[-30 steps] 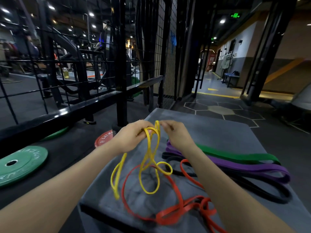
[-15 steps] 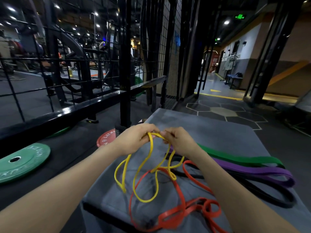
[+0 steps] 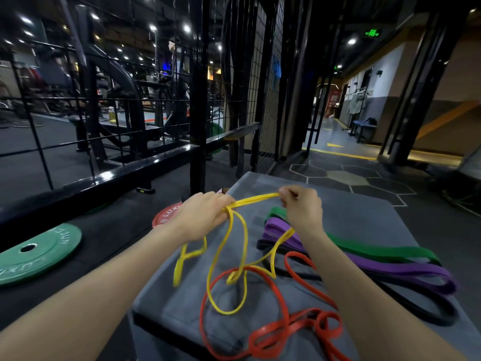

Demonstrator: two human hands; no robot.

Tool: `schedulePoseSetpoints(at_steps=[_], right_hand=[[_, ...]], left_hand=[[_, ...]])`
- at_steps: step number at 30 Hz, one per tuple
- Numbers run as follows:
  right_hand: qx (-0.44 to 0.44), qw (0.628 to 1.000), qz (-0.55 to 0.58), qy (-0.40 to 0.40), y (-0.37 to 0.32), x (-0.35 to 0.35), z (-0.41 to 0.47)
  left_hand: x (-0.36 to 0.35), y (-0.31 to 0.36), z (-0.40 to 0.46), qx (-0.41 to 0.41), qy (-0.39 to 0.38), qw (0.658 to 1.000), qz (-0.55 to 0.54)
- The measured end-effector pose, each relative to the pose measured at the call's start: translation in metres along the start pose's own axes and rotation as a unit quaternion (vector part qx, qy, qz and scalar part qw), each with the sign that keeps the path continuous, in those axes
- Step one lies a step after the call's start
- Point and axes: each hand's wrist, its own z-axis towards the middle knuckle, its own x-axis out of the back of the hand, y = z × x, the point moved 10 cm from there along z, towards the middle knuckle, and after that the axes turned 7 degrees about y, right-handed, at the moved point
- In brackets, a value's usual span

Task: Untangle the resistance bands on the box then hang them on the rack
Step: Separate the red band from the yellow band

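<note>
Stretching a short length of the yellow band (image 3: 250,200) taut between them, a person's left hand (image 3: 205,216) and right hand (image 3: 303,208) are each clamped on the band above a grey box (image 3: 364,212) in a dimly lit gym. Below the hands, the rest of the yellow band hangs in several twisted loops that cross one another and reach down to the box top, where they overlap a red band (image 3: 281,332) lying in its own coils near the front edge. To the right, a green band (image 3: 390,252), a purple band (image 3: 406,269) and a black band (image 3: 416,306) lie side by side, flat and stretched out along the box. On the floor to the left lie a green weight plate (image 3: 39,254) and a red weight plate (image 3: 166,214), partly hidden behind the left hand. A black metal rack (image 3: 197,100) with wire mesh panels stands just beyond the box.
</note>
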Motion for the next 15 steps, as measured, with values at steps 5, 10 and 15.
schedulePoseSetpoints(at_steps=[5,10,15], right_hand=[[-0.035,0.999,0.005,0.024,0.018,0.008,-0.001],[0.001,0.994,-0.043,-0.096,0.019,-0.021,-0.017],[0.050,0.977,0.068,-0.198,-0.018,-0.051,-0.039]], left_hand=[[-0.006,-0.024,-0.012,0.071,-0.020,0.996,-0.050],[-0.001,-0.019,-0.012,0.103,-0.007,0.975,-0.198],[-0.004,-0.008,-0.009,0.092,-0.032,0.975,-0.202]])
